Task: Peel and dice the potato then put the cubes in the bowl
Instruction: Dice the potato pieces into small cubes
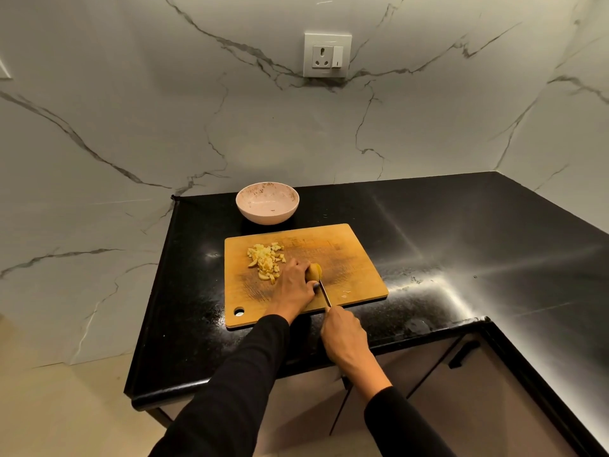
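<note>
1. Potato piece (313, 271) sits mid cutting board (349, 258), left hand (291, 286) curled over it.
2. Right hand (344, 336) grips the knife (324, 293), blade just right of the left fingers (301, 266).
3. Cubes (267, 261) lie left of the piece; bowl (267, 206) stands beyond the board.

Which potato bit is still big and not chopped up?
The piece under the left hand, by the knife. It is one yellow lump; the rest are small cubes piled farther left on the board.
</note>
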